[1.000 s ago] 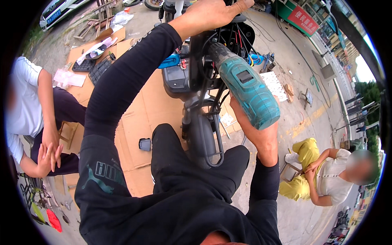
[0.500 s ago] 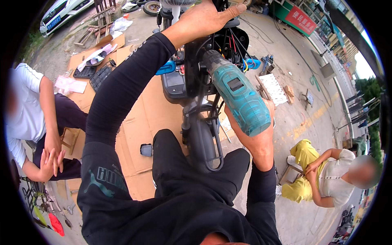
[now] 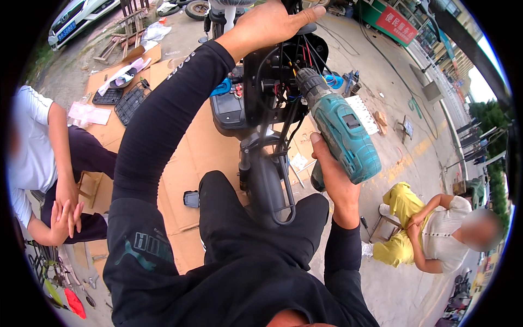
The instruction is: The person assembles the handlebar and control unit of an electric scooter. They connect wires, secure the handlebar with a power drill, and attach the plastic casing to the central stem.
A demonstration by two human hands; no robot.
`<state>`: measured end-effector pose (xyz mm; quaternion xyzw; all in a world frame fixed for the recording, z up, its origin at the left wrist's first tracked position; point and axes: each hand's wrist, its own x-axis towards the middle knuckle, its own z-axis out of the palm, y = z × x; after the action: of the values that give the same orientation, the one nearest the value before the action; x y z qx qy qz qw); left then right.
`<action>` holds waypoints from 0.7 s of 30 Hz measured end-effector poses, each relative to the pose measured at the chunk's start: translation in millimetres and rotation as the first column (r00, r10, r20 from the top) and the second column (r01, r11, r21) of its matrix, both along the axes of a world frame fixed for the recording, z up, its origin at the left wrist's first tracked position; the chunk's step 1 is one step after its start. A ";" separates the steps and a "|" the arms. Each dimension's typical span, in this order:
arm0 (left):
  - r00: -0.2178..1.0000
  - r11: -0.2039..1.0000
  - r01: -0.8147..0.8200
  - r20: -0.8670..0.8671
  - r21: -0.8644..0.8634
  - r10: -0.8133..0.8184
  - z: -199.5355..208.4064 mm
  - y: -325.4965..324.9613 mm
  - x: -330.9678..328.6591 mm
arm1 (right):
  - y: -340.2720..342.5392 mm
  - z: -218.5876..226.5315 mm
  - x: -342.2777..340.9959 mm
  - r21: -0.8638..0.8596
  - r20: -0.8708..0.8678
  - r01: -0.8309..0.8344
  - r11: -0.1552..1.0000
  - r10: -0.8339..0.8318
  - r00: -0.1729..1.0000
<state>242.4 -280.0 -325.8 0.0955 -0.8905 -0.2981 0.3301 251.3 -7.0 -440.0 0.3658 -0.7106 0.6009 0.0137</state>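
Observation:
My right hand (image 3: 336,174) is wrapped round the handle of a teal cordless drill (image 3: 348,136). The drill's black chuck points up and left, beside the exposed wires (image 3: 305,57) of a black electric scooter. At the top of the picture, my left hand (image 3: 267,27) lies across the upper front of the scooter. Its thumb stretches out to the right; its other fingers are mostly hidden. Below it, the black front housing (image 3: 259,82) shows red, yellow and black wires. The front wheel and fender (image 3: 264,193) stand between my knees.
Flattened cardboard (image 3: 180,218) lies under the scooter, with a small black part (image 3: 191,199) on it. An open black tool case (image 3: 131,103) lies to the left. One seated person (image 3: 41,147) is at the left, another (image 3: 430,231) at the right. A cable (image 3: 392,98) crosses the pavement.
The drill has moved right, away from the black housing, and its chuck now shows in front of the wires. My left hand stays almost where it was. The view has shifted slightly.

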 end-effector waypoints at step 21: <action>0.993 0.999 0.047 0.107 -0.010 -0.046 5.2 0.5 0.3 | 50.1 13.1 12.0 -0.006 0.167 0.160 0.987 -0.156 0.974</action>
<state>242.7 -279.5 -320.6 0.0885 -0.9107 -0.2946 0.2756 263.2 43.1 -426.9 0.2568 -0.7303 0.6330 0.0059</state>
